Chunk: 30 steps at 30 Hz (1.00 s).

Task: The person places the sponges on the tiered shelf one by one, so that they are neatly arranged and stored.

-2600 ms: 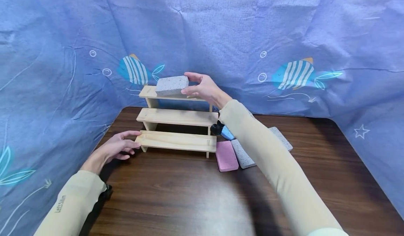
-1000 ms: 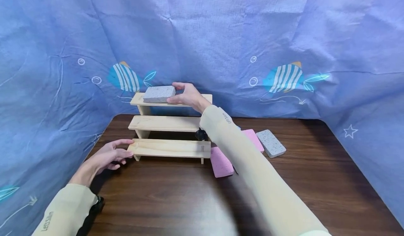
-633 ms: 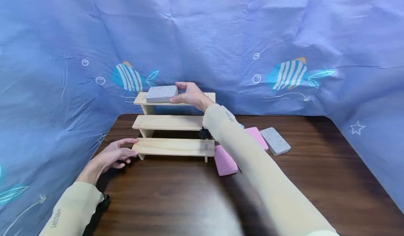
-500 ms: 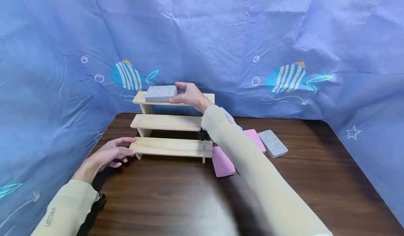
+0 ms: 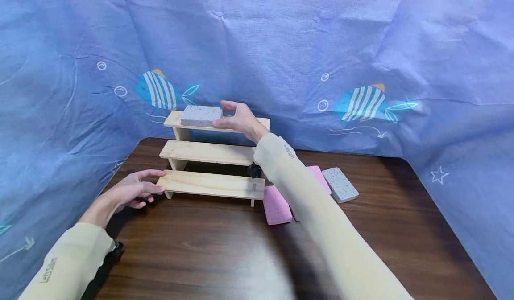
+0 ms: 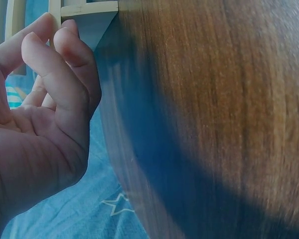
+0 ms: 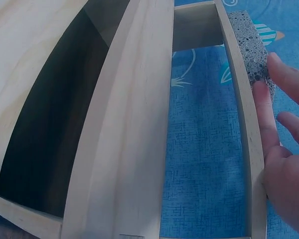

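Observation:
A three-tier wooden display stand (image 5: 210, 153) stands at the back left of the table. On the left part of its top tier lies a grey, porous, sponge-like block (image 5: 199, 115). My right hand (image 5: 242, 121) pinches the right end of this block between thumb and fingers; the right wrist view shows the pitted grey side (image 7: 248, 45) close to the fingertips. Down at the lowest tier (image 5: 213, 184), my left hand (image 5: 128, 191) holds the left end, one finger at the back corner and the thumb at the front. The other left fingers curl below, off the wood.
Right of the stand lie two pink blocks (image 5: 277, 205) (image 5: 319, 178) and another grey block (image 5: 340, 185) on the brown table (image 5: 192, 255). My right forearm covers part of this area. A blue fish-print cloth (image 5: 273, 46) hangs behind and at both sides.
Over the earlier frames, my right hand has lowered the grey block onto the top tier and shifted it slightly left. My left hand stays at the lowest tier. The head view has shifted slightly.

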Tool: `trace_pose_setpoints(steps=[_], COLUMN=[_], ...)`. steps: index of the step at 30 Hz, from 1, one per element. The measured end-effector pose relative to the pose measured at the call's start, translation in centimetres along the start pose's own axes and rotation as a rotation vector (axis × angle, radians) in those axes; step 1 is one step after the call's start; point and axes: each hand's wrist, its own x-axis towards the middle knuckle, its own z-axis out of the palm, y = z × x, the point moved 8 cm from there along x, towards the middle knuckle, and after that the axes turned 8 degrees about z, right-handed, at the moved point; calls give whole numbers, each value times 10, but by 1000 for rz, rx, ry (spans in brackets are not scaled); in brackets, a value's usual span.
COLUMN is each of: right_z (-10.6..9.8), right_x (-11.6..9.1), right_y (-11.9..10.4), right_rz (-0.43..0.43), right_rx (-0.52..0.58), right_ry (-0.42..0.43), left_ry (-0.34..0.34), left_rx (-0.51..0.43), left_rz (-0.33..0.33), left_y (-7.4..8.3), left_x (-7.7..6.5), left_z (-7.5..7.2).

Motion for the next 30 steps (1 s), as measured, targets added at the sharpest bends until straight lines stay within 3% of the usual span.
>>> trace_pose_setpoints(steps=[9, 19, 25, 30], right_z=[-2, -10, -33, -67], right_x=[0, -14, -37, -61], right_y=[0, -6, 0, 2], right_rz=[-30, -53, -12, -52], right_rx=[165, 165, 140, 82], right_ry=[-14, -67, -64, -44], left_ry=[6, -9, -8, 2], left_rx=[-11, -17, -12, -15], left_rz=[4, -1, -18, -6], left_y=[-1, -1, -1, -1], left_x=[1, 2, 0, -2], left_z=[-1, 0, 4, 5])
